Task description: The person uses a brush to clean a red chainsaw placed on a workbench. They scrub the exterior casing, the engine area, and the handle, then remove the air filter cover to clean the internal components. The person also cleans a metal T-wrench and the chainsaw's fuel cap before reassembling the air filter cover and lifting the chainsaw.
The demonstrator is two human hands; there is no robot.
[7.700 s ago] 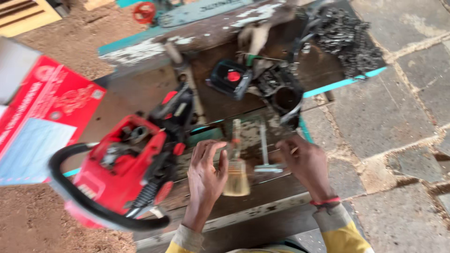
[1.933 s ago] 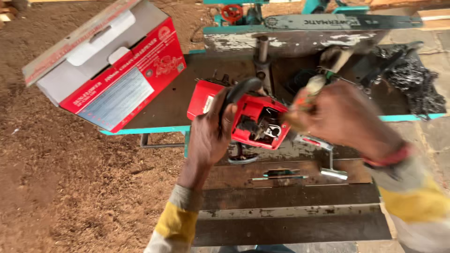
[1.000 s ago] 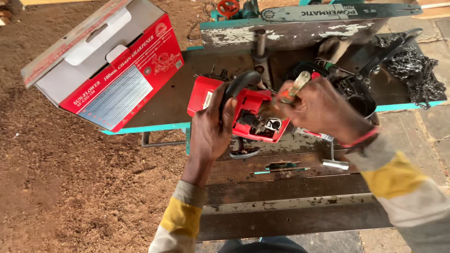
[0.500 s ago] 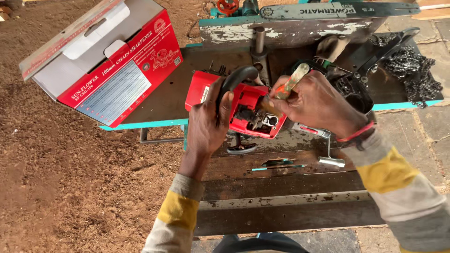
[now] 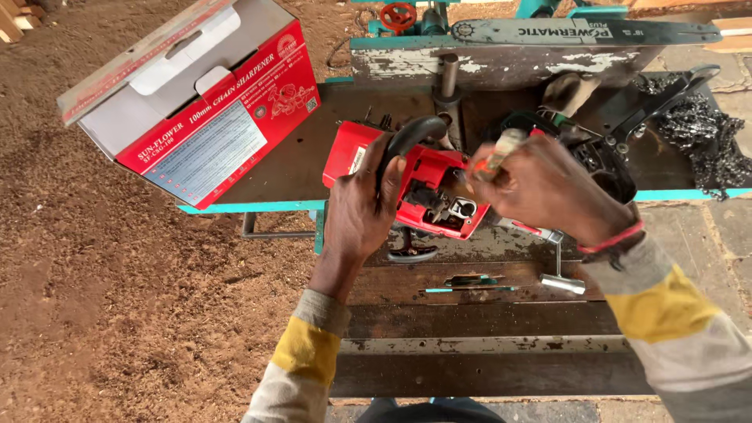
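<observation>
Two hands worked mid-frame: the left hand (image 5: pixel 356 211) wrapped around the black handle of the red chainsaw body (image 5: pixel 415 188) on the dark workbench (image 5: pixel 298 168), the right hand (image 5: pixel 548 188) closed on a pale-handled tool (image 5: pixel 497 153). Upper left sat a red box (image 5: pixel 211 117); far right, a loose saw chain (image 5: pixel 705 141).

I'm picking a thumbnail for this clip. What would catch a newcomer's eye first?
The red chainsaw body mid-bench, gripped by the left hand at its black handle while the right hand holds a tool with a pale handle to it. Next, the open red and white box at the bench's left end.
</observation>
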